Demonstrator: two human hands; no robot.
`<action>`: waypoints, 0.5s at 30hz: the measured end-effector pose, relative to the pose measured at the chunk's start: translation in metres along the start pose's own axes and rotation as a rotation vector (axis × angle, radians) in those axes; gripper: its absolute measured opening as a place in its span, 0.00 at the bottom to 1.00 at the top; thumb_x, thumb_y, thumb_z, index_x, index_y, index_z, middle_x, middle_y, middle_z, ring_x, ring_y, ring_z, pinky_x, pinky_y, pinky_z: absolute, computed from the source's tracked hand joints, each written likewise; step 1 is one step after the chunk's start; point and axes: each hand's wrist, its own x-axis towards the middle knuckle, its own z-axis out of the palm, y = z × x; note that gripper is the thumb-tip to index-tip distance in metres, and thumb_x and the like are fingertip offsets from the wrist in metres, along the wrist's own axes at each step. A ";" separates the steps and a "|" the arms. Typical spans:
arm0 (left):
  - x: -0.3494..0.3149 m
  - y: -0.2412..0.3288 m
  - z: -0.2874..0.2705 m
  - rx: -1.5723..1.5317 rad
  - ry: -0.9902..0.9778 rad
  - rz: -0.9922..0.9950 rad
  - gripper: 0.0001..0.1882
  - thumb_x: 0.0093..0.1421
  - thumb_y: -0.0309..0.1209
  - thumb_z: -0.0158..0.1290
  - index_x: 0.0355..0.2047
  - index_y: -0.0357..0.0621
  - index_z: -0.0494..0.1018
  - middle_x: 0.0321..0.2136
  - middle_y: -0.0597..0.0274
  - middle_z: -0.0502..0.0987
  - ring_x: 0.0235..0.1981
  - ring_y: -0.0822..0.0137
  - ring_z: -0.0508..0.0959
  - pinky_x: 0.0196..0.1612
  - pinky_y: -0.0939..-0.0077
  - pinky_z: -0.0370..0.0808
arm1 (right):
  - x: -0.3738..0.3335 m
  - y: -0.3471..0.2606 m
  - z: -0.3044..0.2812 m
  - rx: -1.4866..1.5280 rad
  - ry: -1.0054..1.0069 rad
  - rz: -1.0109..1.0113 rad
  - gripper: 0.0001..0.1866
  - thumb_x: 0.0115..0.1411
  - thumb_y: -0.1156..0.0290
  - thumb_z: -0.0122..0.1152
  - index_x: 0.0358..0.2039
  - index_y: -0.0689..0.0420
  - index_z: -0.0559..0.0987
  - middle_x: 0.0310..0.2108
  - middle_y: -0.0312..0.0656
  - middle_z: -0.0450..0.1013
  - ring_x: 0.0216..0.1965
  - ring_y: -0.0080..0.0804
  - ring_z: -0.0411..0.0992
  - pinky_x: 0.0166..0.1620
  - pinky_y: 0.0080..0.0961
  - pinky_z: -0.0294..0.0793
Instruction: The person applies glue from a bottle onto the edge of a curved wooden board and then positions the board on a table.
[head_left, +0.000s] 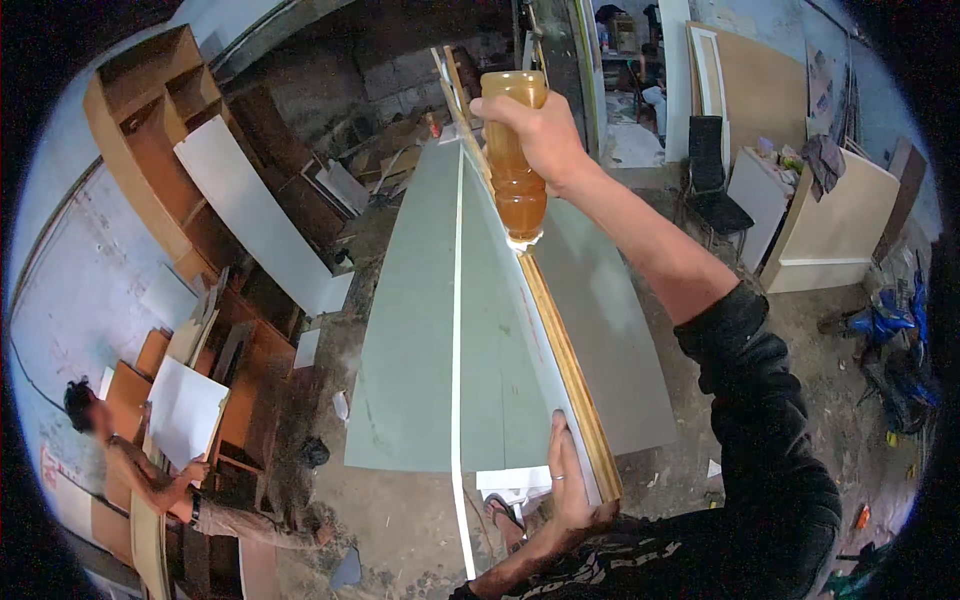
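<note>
Right hand wrapped around a clear plastic bottle, fingers and thumb firm about its body. Bottle is held upside down, contains an amber-brown liquid, and has its whitish mouth end at the upper edge of a long board; contact between mouth and edge cannot be confirmed. Left hand holds the near end of the same board, fingers extended flat against its white face, a ring on one finger; thumb position cannot be seen. Board stands on its side, wood-coloured edge uppermost, running away from the person above a broad grey-green sheet.

A narrow white strip lies lengthwise along the sheet, left of the board, its near end extending past the sheet's edge. At left, a co-worker handles a white panel. Beyond stands a brown shelf unit. At right, a black chair.
</note>
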 end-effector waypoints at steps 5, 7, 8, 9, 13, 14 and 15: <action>0.006 -0.014 -0.030 0.203 0.075 0.016 0.21 0.77 0.42 0.29 0.65 0.51 0.57 0.40 0.63 0.73 0.33 0.72 0.75 0.33 0.75 0.76 | -0.001 -0.010 0.003 0.090 0.043 -0.040 0.16 0.51 0.63 0.71 0.34 0.60 0.78 0.24 0.40 0.75 0.23 0.28 0.74 0.28 0.29 0.75; 0.009 -0.023 -0.035 0.222 0.133 0.043 0.21 0.76 0.43 0.29 0.63 0.51 0.58 0.37 0.64 0.73 0.29 0.73 0.75 0.30 0.76 0.76 | 0.000 -0.002 0.006 0.036 0.046 -0.104 0.16 0.51 0.63 0.72 0.33 0.60 0.77 0.23 0.40 0.75 0.21 0.29 0.75 0.26 0.29 0.76; 0.006 -0.034 -0.055 0.154 0.046 0.064 0.21 0.76 0.43 0.29 0.62 0.51 0.59 0.35 0.65 0.72 0.27 0.73 0.75 0.27 0.76 0.75 | 0.004 0.011 0.010 -0.013 0.041 -0.163 0.16 0.51 0.63 0.72 0.33 0.60 0.77 0.23 0.40 0.75 0.21 0.29 0.75 0.26 0.29 0.75; -0.002 -0.051 -0.091 0.085 -0.039 0.080 0.21 0.76 0.44 0.29 0.61 0.51 0.60 0.33 0.66 0.72 0.24 0.74 0.74 0.25 0.77 0.75 | 0.005 0.018 0.014 -0.064 0.039 -0.216 0.16 0.51 0.63 0.72 0.33 0.60 0.77 0.22 0.40 0.74 0.21 0.29 0.74 0.25 0.28 0.75; -0.001 -0.019 -0.062 0.213 0.252 -0.230 0.20 0.76 0.46 0.30 0.57 0.52 0.63 0.27 0.70 0.70 0.17 0.76 0.71 0.17 0.79 0.71 | 0.013 -0.005 0.017 0.165 0.044 -0.061 0.16 0.51 0.63 0.72 0.31 0.60 0.78 0.23 0.39 0.75 0.20 0.27 0.73 0.26 0.29 0.75; 0.001 -0.006 -0.046 0.236 0.298 -0.258 0.19 0.76 0.46 0.30 0.56 0.52 0.64 0.26 0.71 0.70 0.16 0.76 0.71 0.16 0.80 0.71 | 0.013 -0.003 0.017 0.194 0.045 -0.048 0.15 0.51 0.63 0.72 0.30 0.60 0.78 0.23 0.39 0.75 0.20 0.28 0.73 0.26 0.29 0.75; 0.004 0.004 -0.029 0.187 0.219 -0.159 0.19 0.76 0.46 0.31 0.56 0.52 0.64 0.27 0.71 0.70 0.16 0.76 0.71 0.16 0.80 0.71 | 0.012 0.004 0.020 0.110 0.029 -0.089 0.14 0.51 0.64 0.72 0.30 0.59 0.78 0.23 0.39 0.75 0.21 0.28 0.74 0.26 0.29 0.75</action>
